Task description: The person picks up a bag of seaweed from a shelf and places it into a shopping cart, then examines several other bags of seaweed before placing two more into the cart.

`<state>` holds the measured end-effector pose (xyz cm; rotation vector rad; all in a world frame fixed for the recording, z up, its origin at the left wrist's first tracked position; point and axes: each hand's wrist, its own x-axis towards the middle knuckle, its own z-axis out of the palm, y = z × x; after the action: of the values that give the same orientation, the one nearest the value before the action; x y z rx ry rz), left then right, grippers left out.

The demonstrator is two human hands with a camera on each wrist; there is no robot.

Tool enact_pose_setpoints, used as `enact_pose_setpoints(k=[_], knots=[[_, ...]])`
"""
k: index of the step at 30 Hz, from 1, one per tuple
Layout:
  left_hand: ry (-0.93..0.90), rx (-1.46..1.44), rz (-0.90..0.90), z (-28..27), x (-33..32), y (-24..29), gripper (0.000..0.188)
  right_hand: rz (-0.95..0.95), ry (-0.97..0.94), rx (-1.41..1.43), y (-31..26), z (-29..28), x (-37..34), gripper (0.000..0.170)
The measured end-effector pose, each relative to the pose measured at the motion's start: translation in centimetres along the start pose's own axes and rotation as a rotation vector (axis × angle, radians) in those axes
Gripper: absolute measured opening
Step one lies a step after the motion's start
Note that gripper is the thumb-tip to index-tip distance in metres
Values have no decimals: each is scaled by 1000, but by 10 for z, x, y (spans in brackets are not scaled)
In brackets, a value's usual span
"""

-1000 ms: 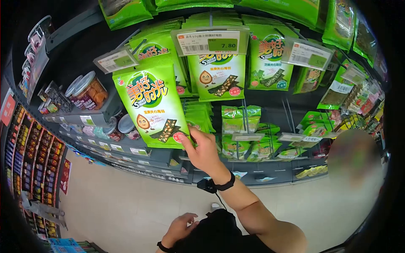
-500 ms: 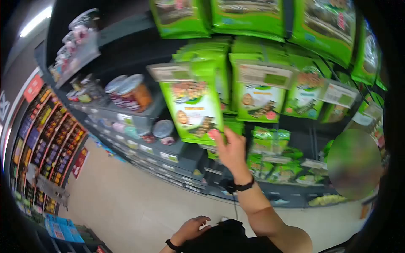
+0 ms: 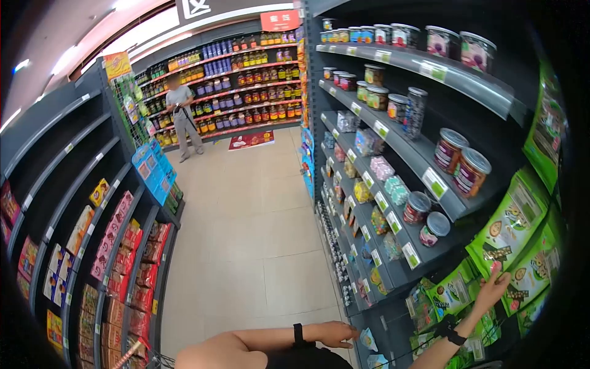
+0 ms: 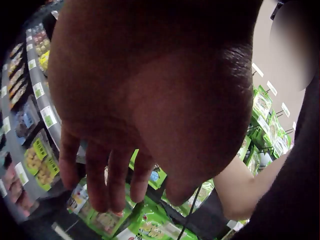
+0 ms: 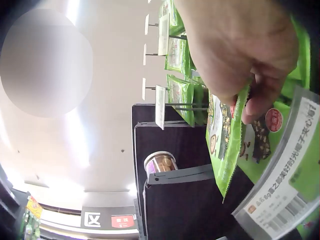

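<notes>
A green and white seaweed snack bag hangs among similar bags at the right edge of the head view. My right hand pinches its lower edge. In the right wrist view, the thumb and fingers of the hand hold the edge of the bag, its bottom tilted out from another green bag behind it. My left hand is held in front of my body and grips nothing. In the left wrist view, the fingers of that hand hang loosely over bags in the background.
A clear-fronted price tag juts out close beside the held bag. Lidded jars stand on the shelf to the left of the bags. A tiled aisle runs ahead, with a person at its far end.
My head view has swung left down the aisle, putting the bags and my right hand at the right edge. The right hand keeps its pinch on the snack bag.
</notes>
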<state>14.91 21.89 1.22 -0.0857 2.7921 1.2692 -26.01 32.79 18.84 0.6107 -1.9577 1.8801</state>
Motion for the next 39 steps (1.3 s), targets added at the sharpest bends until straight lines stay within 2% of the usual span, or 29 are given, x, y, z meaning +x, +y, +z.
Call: enact_pose_setpoints(k=[2, 6, 7, 10, 13, 16, 17, 20, 22, 23, 24, 25, 26, 28, 31, 32, 34, 36, 38, 39], knots=[[19, -17, -11, -4, -12, -3, 35, 9, -39, 43, 37, -7, 22, 41], [63, -100, -67, -16, -48, -12, 35, -72, -38, 79, 21, 4, -3, 33], [78, -105, -80, -17, -58, -18, 35, -81, -67, -129, 54, -4, 3, 37], [85, -81, -97, -28, -91, -33, 35, -238, 275, -322, 47, 16, -36, 33], [88, -104, -142, -45, -132, -44, 35, -503, 324, -1035, 41, -1, -63, 56], [104, -105, -141, -55, -168, -68, 36, -445, 310, -1129, -17, 10, -112, 54], [107, -95, -142, -58, -180, -75, 36, -459, 289, -1140, -38, 22, -135, 48], [114, -104, -143, -74, -208, -94, 37, -554, 40, -603, -88, 77, -227, 36], [107, -166, -160, -91, -226, -100, 38, -214, -391, -233, -73, 108, -295, 22], [138, -234, -143, -97, -235, -102, 38, -223, -637, -100, -90, 133, -329, 13], [169, -302, -128, -104, -244, -103, 38, -8, -827, -44, -105, 156, -364, 10], [203, -367, -115, -111, -253, -104, 39, 240, -1128, 180, -92, 173, -396, 13], [274, -440, -9, -117, -261, -100, 38, -177, -1331, 20, -130, 193, -422, 25], [419, -575, 198, -126, -276, -93, 39, -240, -1652, 238, -152, 230, -475, 44], [335, -621, -70, -109, -291, -154, 41, -25, -1967, 351, -183, 261, -508, 54], [417, -603, -71, -108, -296, -163, 42, -69, -2048, 376, -185, 275, -510, 54], [577, -567, -57, -129, -318, -140, 43, -163, -2207, 408, -179, 309, -509, 56], [622, -490, -118, -168, -335, -109, 42, -268, -2302, 354, -188, 338, -507, 54], [678, -431, -367, -142, -315, -153, 41, -389, -2395, 317, -184, 371, -510, 52], [759, -452, -381, -141, -311, -158, 41, -455, -2442, 303, -173, 388, -514, 51]])
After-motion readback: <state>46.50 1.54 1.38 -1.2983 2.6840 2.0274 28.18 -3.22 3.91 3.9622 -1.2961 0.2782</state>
